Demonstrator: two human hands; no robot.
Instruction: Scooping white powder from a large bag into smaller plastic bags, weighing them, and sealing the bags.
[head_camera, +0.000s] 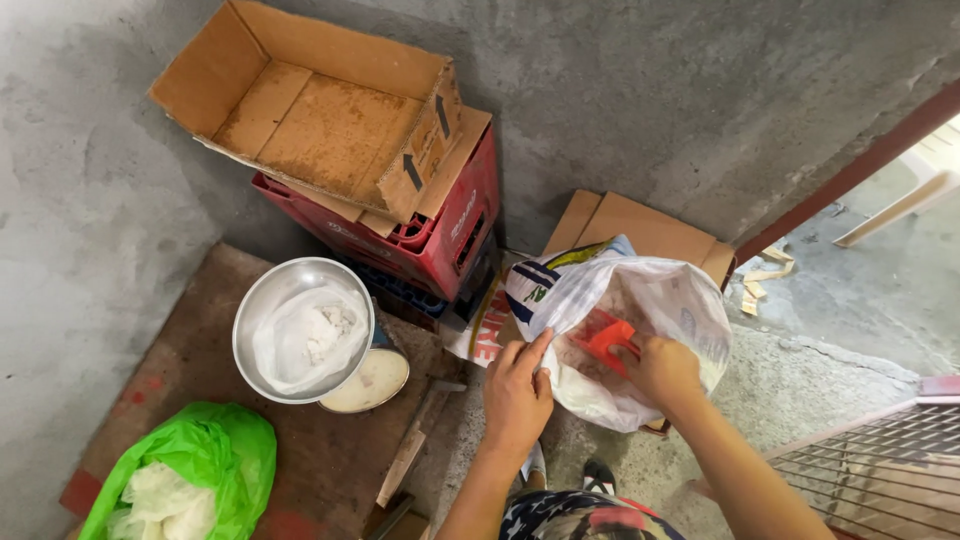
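A large white woven sack (660, 290) stands open on the floor, half full of a pale grainy material. My left hand (517, 392) pinches the sack's near rim and holds it open. My right hand (660, 370) reaches inside the sack and grips the handle of an orange-red scoop (605, 338), whose bowl lies on the contents.
A metal bowl (262, 300) lined with clear plastic and holding white powder sits on a scale on a brown board (210, 300). A green plastic bag (185, 475) lies at the lower left. Red crates (455, 235) with cardboard boxes (320, 110) stand against the concrete wall. A metal grate (880, 460) is at the right.
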